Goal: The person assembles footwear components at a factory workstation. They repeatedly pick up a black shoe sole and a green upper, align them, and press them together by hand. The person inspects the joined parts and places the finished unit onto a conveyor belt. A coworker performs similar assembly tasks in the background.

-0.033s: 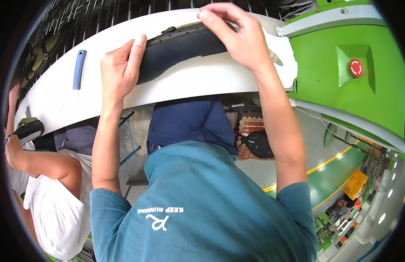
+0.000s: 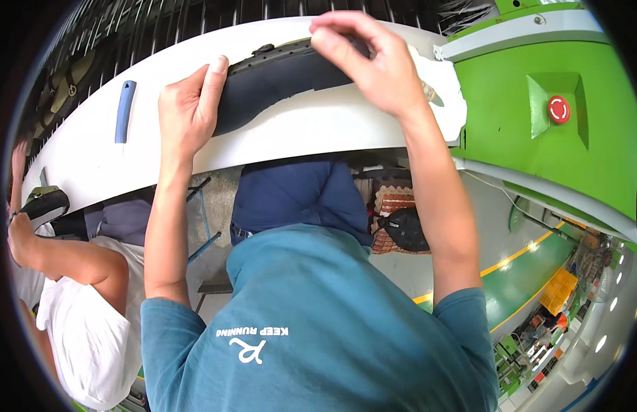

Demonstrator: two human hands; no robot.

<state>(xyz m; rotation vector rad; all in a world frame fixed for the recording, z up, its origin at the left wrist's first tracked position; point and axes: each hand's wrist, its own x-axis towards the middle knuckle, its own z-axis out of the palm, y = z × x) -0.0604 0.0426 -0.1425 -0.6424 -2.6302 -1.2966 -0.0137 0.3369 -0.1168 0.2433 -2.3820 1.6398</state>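
Note:
A dark shoe [image 2: 281,86] is tilted on its side above the white tabletop, its smooth dark underside toward me. Small dots run along its far edge, where a small dark piece sticks up. My left hand [image 2: 188,106] is closed around the shoe's left end, thumb extended upward along it. Over the right end, my right hand [image 2: 377,62] has its thumb and forefinger pinched together at the far edge. Whatever lies between those fingertips is too small to make out. A blue-handled tool [image 2: 125,111] rests on the table, left of my left hand.
A crumpled white sheet [image 2: 442,89] lies at the table's right end, beside a green machine [image 2: 497,96] with a red button [image 2: 558,109]. Dark metal bars [image 2: 215,14] line the far edge. At left a co-worker's hand [image 2: 23,237] is near another dark shoe [image 2: 47,202].
My right hand has shifted very slightly at the shoe's far edge. My left hand keeps its hold, and the shoe stays in nearly the same position.

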